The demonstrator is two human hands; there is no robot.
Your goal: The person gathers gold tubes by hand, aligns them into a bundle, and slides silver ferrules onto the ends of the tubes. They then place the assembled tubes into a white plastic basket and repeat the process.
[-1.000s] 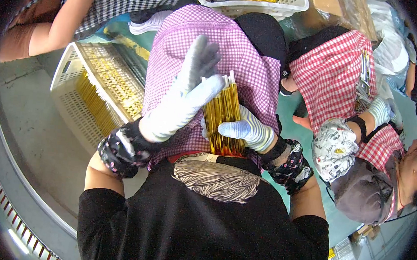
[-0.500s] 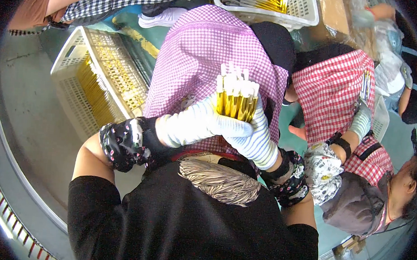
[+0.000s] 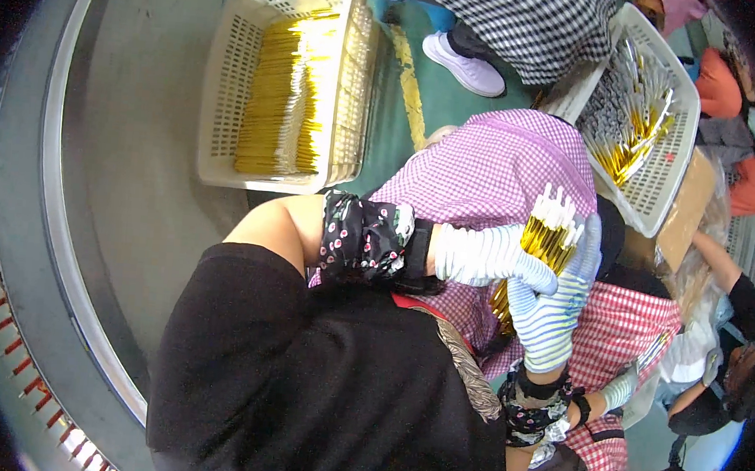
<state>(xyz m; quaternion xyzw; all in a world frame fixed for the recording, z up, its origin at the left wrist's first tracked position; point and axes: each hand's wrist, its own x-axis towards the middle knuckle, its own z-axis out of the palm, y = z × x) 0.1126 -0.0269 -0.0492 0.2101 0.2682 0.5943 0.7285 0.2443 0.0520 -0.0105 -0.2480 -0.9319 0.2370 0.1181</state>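
Left hand (image 3: 494,257): striped glove, fingers grasping bundle of gold sticks (image 3: 547,245) with white ends. Right hand (image 3: 554,313): striped glove, fingers closed around same bundle from right; hands touching. Bundle position: between both hands, above purple checked apron (image 3: 488,160) on lap; tilted, white ends facing away from body. White perforated basket (image 3: 218,111), forward left: similar gold sticks inside, stacked. Second white basket (image 3: 677,173), forward right: gold and grey sticks inside. Red checked apron (image 3: 621,318): on co-worker, right side.
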